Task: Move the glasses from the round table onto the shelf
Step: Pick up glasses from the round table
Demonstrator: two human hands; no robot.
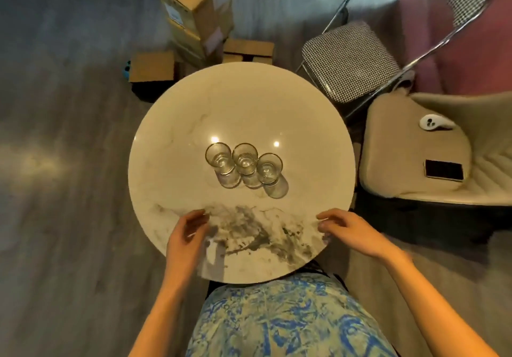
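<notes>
Far to my left, beyond the table, stacked cardboard boxes (196, 10) stand on the floor. My left hand (188, 234) hangs over the near left edge of the round table (166, 168), fingers loosely curled and holding nothing. I cannot tell whether it touches the marble top.

At the middle of the table three clear, gold-rimmed glasses stand upright in a close row: the left glass (219, 158), the middle glass (245, 158) just beside it, and the right glass (269, 168) slightly nearer to me. Both hands are well apart from them.

My right hand (349, 232) is at the near right rim, fingers relaxed and bent, gripping nothing. Past the table on the right are a checked chair (349, 60) and a cream seat (399, 140) with a dark phone (444, 170) lying on it.
</notes>
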